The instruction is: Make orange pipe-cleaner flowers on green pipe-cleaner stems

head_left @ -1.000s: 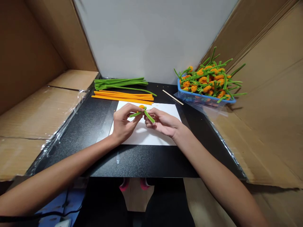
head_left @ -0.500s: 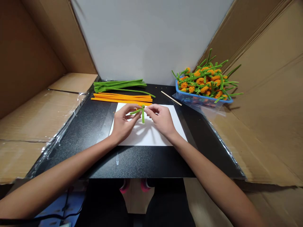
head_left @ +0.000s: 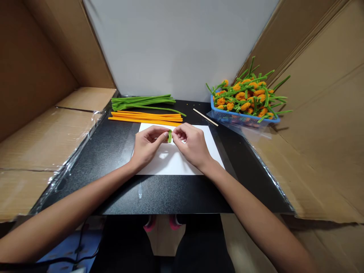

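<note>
Between my two hands, above a white sheet of paper (head_left: 159,165), is a small piece made of green pipe cleaner (head_left: 170,136), with a bit of orange just showing beside it. My left hand (head_left: 148,144) pinches it from the left with thumb and fingers. From the right, my right hand (head_left: 193,145) pinches at its edge, thumb and forefinger closed together. My fingers hide most of the piece.
Behind the paper lie green pipe cleaners (head_left: 142,101) and orange pipe cleaners (head_left: 145,116). A thin pale stick (head_left: 205,117) rests right of them. A blue basket (head_left: 244,118) at the back right is heaped with orange-and-green pipe cleaner pieces. Cardboard walls (head_left: 318,113) flank the black table (head_left: 170,197).
The green strands that stuck out left and downward have been turned or folded, and only a short green part shows between my fingers. Both hands stay close together over the paper.
</note>
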### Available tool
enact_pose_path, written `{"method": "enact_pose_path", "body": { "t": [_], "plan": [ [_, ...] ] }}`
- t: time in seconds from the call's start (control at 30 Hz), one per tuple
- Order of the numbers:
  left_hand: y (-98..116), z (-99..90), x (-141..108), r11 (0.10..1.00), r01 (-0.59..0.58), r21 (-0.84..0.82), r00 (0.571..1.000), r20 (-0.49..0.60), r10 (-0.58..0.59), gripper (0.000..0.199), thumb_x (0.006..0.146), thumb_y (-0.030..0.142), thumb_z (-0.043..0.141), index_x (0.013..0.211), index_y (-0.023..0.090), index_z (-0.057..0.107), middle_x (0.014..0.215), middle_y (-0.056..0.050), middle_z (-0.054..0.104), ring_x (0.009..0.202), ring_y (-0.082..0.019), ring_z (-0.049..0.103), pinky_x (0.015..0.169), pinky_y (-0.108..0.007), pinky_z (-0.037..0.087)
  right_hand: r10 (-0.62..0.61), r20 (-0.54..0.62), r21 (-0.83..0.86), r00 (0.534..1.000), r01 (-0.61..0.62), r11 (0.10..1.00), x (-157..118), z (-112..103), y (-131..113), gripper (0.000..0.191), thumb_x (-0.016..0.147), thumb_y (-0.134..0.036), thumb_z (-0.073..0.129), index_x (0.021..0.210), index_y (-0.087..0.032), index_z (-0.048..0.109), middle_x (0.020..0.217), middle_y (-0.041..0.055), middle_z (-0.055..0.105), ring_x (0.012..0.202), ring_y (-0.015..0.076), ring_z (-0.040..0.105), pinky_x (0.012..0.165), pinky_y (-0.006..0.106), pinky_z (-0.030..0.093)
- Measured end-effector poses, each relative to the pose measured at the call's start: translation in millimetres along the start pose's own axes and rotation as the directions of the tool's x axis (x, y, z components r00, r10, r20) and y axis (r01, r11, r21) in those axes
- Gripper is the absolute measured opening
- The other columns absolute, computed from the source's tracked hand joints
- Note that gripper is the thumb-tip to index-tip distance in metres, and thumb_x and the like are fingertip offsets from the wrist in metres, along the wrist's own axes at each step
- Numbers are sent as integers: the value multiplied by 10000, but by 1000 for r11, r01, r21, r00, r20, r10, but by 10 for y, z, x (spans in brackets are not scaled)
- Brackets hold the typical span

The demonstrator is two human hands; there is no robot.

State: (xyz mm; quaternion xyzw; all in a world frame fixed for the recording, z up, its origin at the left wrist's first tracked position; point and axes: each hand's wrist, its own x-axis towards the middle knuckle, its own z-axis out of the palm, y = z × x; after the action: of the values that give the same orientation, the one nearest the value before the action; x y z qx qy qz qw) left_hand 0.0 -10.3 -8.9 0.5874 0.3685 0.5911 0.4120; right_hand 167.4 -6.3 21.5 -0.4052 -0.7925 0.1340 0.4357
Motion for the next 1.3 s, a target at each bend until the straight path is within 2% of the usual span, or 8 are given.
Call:
{"method": "enact_pose_path", "body": {
  "t": [0.13,0.27,0.5,0.67,0.77,0.87,1.1,1.3],
  "plan": [
    [29,11,-24,996,-48,70,999,6,48,210,815,327,772,916,144,751,869,-66,747,710,-140,702,708,-261,605,15,60,-13,998,-14,1000,15,-51,-16,119,866,-204,625,755,-161,631,734,24,624,683,143,544,661,276,399],
    [18,8,-33,990,-95,103,995,0,95,179,828,299,758,923,148,748,891,-66,745,735,-139,702,715,-258,611,222,66,186,973,-231,955,37,-52,20,132,821,-266,678,742,-160,671,712,25,650,666,140,558,658,280,417],
    [2,3,-31,981,-149,124,989,-4,151,167,825,292,760,914,153,734,873,-57,740,740,-147,708,703,-267,621,527,384,603,759,-638,479,39,-12,110,306,653,-422,808,804,-180,698,824,29,688,742,146,588,628,264,437],
    [9,13,-15,972,-183,148,983,-5,185,137,842,272,744,920,163,718,897,-46,730,770,-136,702,713,-251,613,399,76,510,914,-380,772,32,4,50,210,728,-360,759,782,-185,658,832,33,676,770,160,594,638,274,457],
    [0,21,-7,972,-185,142,981,-33,192,128,851,271,734,916,165,704,903,-44,722,818,-142,700,721,-246,609,304,21,413,952,-286,865,30,26,43,186,783,-359,712,784,-185,647,839,33,660,779,157,581,642,271,443],
    [-12,15,-13,960,-216,177,974,-33,225,97,865,240,717,932,172,700,913,-38,718,828,-134,692,718,-232,603,347,126,453,929,-365,813,38,42,56,269,789,-440,700,771,-176,650,793,26,618,721,144,532,601,270,402],
    [17,-16,-52,857,-406,317,913,100,396,65,906,180,640,954,171,685,896,-41,697,819,-125,664,715,-235,592,473,514,608,716,-693,388,63,1,15,410,647,-497,798,595,-158,572,614,-29,428,583,90,345,516,248,250],
    [10,23,-20,970,-140,198,988,-43,151,164,857,308,725,927,167,680,906,-45,718,804,-143,696,715,-253,605,525,311,646,793,-581,495,31,41,43,266,720,-410,734,765,-167,635,746,3,563,689,119,492,580,244,375]
  ]
}}
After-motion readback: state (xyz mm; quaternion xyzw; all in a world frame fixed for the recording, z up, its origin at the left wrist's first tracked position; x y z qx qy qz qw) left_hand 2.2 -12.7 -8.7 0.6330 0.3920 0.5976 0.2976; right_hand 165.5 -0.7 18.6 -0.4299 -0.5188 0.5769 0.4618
